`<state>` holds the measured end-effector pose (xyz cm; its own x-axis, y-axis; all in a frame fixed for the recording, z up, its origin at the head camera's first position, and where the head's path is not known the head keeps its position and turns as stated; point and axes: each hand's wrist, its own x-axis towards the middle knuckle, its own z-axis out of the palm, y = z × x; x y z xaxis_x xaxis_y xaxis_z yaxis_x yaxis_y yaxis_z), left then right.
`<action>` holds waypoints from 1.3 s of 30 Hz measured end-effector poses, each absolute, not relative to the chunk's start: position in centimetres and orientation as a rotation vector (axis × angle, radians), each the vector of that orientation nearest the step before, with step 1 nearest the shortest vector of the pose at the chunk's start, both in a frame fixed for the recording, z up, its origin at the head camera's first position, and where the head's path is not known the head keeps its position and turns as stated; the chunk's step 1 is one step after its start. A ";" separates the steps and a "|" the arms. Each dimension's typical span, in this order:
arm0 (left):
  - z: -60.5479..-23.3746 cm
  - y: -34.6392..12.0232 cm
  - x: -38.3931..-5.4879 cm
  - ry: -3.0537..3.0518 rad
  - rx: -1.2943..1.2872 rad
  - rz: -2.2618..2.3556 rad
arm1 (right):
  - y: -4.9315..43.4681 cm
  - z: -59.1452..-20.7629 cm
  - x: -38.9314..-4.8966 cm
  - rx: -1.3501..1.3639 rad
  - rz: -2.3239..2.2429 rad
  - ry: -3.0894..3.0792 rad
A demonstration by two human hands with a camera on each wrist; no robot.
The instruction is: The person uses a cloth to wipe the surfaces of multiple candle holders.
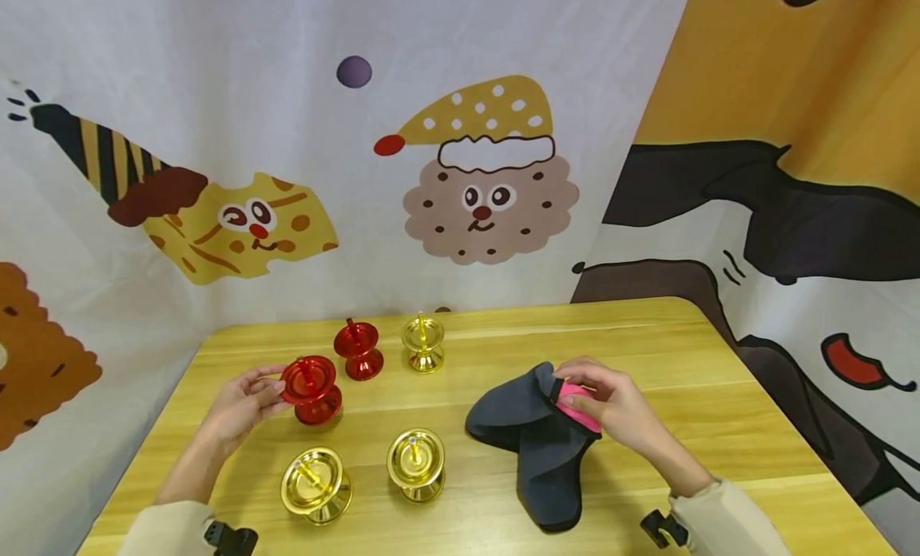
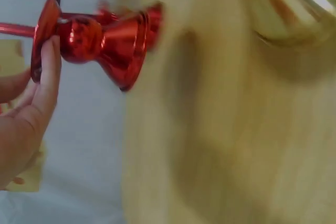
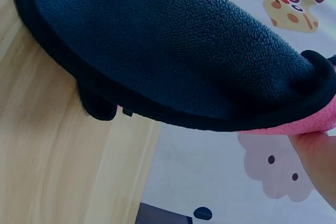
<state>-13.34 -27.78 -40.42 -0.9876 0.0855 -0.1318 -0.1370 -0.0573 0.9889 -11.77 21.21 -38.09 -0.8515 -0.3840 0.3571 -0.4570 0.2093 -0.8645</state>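
Observation:
My left hand point(image 1: 240, 408) pinches the rim of the upper dish of a shiny red candle holder point(image 1: 309, 380). In the left wrist view, the fingers point(image 2: 50, 72) lie against that red dish, and a thin spike sticks out from its middle. Whether its flared foot touches the table I cannot tell. My right hand point(image 1: 607, 400) grips a folded cloth point(image 1: 539, 444), dark grey with black edging, by a part where its pink side point(image 1: 580, 408) shows. The cloth's fuzzy dark face point(image 3: 157, 51) fills much of the right wrist view, hiding most of the hand there.
Another red candle holder point(image 1: 357, 348) stands behind the held one. Gold candle holders stand at the back point(image 1: 424, 342), front left point(image 1: 316, 486) and front middle point(image 1: 417, 464). All are on a wooden table point(image 1: 668, 356) before a cartoon-printed curtain point(image 1: 287, 77).

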 end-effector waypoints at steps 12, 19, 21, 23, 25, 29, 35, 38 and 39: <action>-44.0 -27.6 -13.5 2.008 0.006 2.136 | 21.3 -38.5 -11.8 0.855 1.763 -2.390; -43.9 -26.8 -13.4 2.064 -0.060 2.026 | 21.2 -38.6 -11.8 0.847 1.773 -2.408; -43.6 -26.7 -13.4 2.070 -0.069 1.988 | 21.2 -38.6 -11.8 0.848 1.771 -2.406; -43.2 -26.7 -13.5 2.074 -0.055 1.952 | 21.2 -38.7 -11.8 0.851 1.768 -2.403; -43.0 -26.7 -13.5 2.085 -0.034 1.914 | 21.2 -38.7 -11.8 0.854 1.766 -2.399; -42.7 -26.8 -13.6 2.117 0.000 1.844 | 21.2 -38.8 -11.8 0.851 1.757 -2.400; -42.6 -26.8 -13.5 2.126 0.022 1.805 | 21.2 -38.7 -11.8 0.842 1.763 -2.411; -42.6 -26.7 -13.5 2.112 0.025 1.815 | 21.2 -38.7 -11.8 0.841 1.767 -2.415; -42.6 -26.6 -13.5 2.107 0.028 1.817 | 21.2 -38.7 -11.8 0.841 1.768 -2.415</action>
<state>-13.46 -26.64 -42.58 -0.9361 0.2443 -0.2531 -0.2144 0.1742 0.9611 -11.76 21.21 -38.73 -0.8532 -0.4016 0.3328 -0.4386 0.2070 -0.8745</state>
